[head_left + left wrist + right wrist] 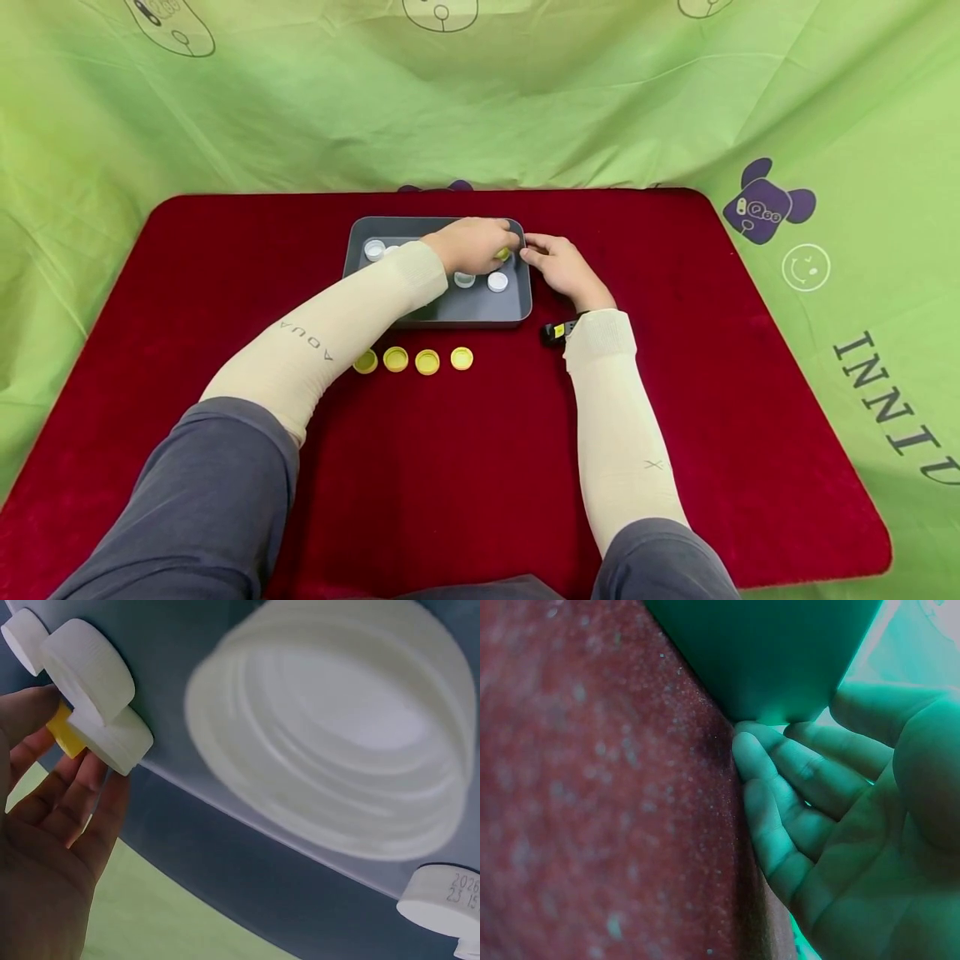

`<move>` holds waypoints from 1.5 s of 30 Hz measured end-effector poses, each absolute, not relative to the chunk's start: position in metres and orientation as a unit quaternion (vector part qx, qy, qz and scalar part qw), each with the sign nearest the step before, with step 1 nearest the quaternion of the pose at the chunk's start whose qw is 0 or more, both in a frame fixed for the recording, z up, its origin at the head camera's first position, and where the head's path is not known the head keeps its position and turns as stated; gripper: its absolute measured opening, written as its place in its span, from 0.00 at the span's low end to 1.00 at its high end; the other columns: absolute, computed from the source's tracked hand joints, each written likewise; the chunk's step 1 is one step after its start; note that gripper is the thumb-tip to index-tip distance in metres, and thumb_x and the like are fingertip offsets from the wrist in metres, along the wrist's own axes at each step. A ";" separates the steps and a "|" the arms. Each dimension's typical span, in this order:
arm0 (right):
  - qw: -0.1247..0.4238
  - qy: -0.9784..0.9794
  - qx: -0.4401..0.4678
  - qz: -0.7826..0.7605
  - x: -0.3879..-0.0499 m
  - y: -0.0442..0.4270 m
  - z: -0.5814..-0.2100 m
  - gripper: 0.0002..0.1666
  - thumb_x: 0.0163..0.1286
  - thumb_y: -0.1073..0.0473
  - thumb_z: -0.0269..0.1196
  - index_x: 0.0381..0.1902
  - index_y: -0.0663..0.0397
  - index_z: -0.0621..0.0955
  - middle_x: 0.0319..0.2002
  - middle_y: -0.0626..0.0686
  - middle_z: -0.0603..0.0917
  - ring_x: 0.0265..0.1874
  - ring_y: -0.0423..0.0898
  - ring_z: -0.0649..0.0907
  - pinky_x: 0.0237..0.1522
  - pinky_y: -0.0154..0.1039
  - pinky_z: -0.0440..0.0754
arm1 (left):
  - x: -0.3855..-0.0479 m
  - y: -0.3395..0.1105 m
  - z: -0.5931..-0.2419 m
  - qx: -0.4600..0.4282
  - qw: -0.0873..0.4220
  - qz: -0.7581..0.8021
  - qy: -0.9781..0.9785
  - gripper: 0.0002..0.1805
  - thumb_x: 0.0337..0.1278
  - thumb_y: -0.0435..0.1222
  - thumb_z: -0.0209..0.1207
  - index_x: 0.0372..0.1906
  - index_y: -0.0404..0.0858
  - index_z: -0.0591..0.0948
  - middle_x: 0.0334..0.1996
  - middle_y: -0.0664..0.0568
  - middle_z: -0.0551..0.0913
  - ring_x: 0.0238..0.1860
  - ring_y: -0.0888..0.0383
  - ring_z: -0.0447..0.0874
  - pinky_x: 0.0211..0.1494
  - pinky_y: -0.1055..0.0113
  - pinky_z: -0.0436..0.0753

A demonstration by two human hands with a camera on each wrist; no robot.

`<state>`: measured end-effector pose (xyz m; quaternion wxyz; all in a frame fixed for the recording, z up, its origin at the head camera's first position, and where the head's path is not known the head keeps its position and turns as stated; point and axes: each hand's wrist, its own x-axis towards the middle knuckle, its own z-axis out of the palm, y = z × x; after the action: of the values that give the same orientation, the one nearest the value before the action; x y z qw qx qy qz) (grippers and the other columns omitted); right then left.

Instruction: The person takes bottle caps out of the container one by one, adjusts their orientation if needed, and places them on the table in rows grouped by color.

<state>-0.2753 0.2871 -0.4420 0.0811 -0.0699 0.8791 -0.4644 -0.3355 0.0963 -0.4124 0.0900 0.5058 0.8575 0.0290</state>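
My left hand (474,245) reaches into the right end of a grey tray (476,312) and pinches a yellow bottle cap (65,733) between thumb and fingers. White caps crowd around it in the left wrist view; one white cap (116,742) lies right against the fingers, partly over the yellow one. A larger-looking white cap (330,742) is close to that camera. At the tray's right side my right hand (566,271) touches the outer wall near the corner, its fingers fairly straight. The left forearm hides part of the tray.
Several yellow caps (427,362) lie in a row on the red tablecloth (480,467) in front of the tray. More white caps (375,249) sit inside the tray on the left. Behind the table hangs a green printed cloth (570,92).
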 end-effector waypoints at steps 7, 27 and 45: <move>0.087 0.882 -0.067 -0.459 -0.275 0.287 -0.441 0.26 0.75 0.55 0.55 0.68 0.56 0.72 0.64 0.55 0.75 0.63 0.48 0.72 0.63 0.45 0.68 | -0.333 0.092 -0.408 0.503 0.093 0.030 0.859 0.16 0.65 0.34 0.58 0.57 0.41 0.80 0.51 0.46 0.76 0.49 0.53 0.77 0.54 0.59 0.76; 0.080 0.881 -0.063 -0.461 -0.276 0.287 -0.442 0.25 0.75 0.55 0.56 0.67 0.57 0.73 0.63 0.55 0.75 0.62 0.48 0.73 0.63 0.45 0.68 | -0.328 0.081 -0.404 0.512 0.077 0.029 0.855 0.18 0.65 0.33 0.58 0.58 0.39 0.80 0.50 0.47 0.76 0.47 0.54 0.77 0.52 0.59 0.77; 0.082 0.882 -0.064 -0.459 -0.274 0.287 -0.441 0.26 0.75 0.55 0.56 0.67 0.57 0.73 0.63 0.55 0.75 0.64 0.48 0.71 0.64 0.46 0.66 | -0.311 0.073 -0.396 0.523 0.058 0.045 0.849 0.18 0.64 0.33 0.58 0.58 0.39 0.80 0.44 0.48 0.76 0.42 0.55 0.75 0.49 0.61 0.77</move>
<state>-0.2745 0.2867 -0.4414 0.0820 -0.0637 0.8823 -0.4591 -0.3112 0.0735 -0.3962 0.0583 0.5229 0.8492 0.0453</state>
